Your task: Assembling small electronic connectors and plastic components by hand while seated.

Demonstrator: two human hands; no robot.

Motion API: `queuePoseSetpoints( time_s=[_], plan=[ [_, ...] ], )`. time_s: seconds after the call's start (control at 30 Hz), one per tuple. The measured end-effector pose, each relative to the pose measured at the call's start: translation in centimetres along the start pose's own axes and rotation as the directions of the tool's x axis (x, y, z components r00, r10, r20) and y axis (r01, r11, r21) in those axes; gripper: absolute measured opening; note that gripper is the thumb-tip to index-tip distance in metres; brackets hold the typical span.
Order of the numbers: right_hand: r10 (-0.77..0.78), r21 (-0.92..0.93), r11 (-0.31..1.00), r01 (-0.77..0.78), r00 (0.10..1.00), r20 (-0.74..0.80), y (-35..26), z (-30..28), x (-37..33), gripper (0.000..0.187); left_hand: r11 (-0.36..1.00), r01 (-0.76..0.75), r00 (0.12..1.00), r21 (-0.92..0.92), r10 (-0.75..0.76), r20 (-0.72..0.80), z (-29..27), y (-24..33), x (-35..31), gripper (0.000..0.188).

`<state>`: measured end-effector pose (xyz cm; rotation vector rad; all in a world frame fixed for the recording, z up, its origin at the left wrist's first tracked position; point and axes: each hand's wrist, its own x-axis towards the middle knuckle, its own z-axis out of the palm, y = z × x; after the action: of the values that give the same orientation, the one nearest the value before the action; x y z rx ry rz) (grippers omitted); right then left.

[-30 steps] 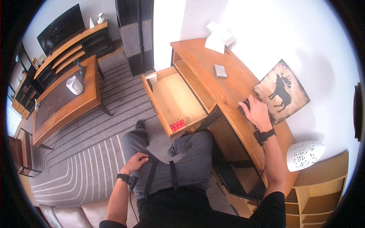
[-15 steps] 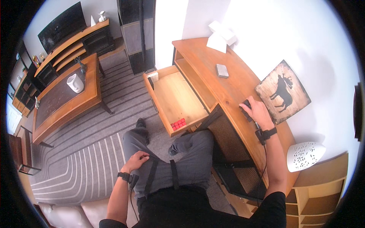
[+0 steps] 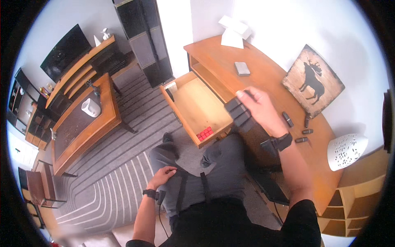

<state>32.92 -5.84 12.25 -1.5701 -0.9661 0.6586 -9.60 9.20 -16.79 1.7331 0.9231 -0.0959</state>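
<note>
My right hand [image 3: 263, 111] is raised near the open drawer's right corner, closed on several black blocks [image 3: 240, 114] held side by side. Their exact kind is blurred. Below it, the wooden drawer [image 3: 198, 103] is pulled out of the sideboard, with small red blocks [image 3: 204, 133] in its near corner and a white and black item [image 3: 170, 89] in its far left corner. My left hand [image 3: 163, 177] lies on my left thigh, loosely open, with nothing in it. Several small dark cylindrical pieces [image 3: 301, 140] lie on the sideboard top, right of my right hand.
On the wooden sideboard [image 3: 214, 53] stand a white angular ornament [image 3: 234, 33], a grey square case [image 3: 242, 68], a moose picture [image 3: 313, 81] leaning on the wall and a white perforated lamp [image 3: 347, 151]. A coffee table [image 3: 109, 109] with a white jug [image 3: 91, 108] stands at left.
My right hand has lifted off the sideboard top and moved left toward the drawer, holding black blocks. Small dark pieces now show on the sideboard. My left hand stays on my thigh.
</note>
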Motion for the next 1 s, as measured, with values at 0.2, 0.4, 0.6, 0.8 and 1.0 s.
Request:
queuePoseSetpoints(
  time_s=[0.2, 0.4, 0.6, 0.8, 1.0],
  plan=[
    [-0.141, -0.326, 0.925, 0.194, 0.974, 0.18, 6.1, 6.6, 2.5, 0.044, 0.991, -0.097, 0.938, 0.087, 0.121, -0.325, -2.6, -4.4, 2.1, 0.053],
    [-0.023, -0.466, 0.869, 0.164, 0.956, 0.292, 12.2, 11.2, 8.4, 0.049, 0.899, 0.406, 0.873, 0.163, -0.328, -0.362, -0.9, -5.1, 2.8, 0.16],
    [0.112, -0.449, 0.893, 0.029, 0.952, 0.285, 16.8, 15.0, 16.3, 0.051, 0.863, 0.486, 0.835, 0.139, -0.411, -0.364, -1.9, -4.0, 3.3, 0.17],
    [0.073, -0.577, 0.814, 0.062, 0.976, 0.207, 24.8, 18.3, 24.9, 0.056, 0.819, 0.551, 0.797, 0.159, -0.461, -0.389, -2.0, -3.5, 4.0, 0.17],
    [0.111, -0.612, 0.791, -0.003, 0.984, 0.139, 28.4, 21.8, 30.5, 0.06, 0.838, 0.529, 0.807, 0.136, -0.447, -0.385, -2.3, -1.5, 4.3, 0.164]
  ],
)
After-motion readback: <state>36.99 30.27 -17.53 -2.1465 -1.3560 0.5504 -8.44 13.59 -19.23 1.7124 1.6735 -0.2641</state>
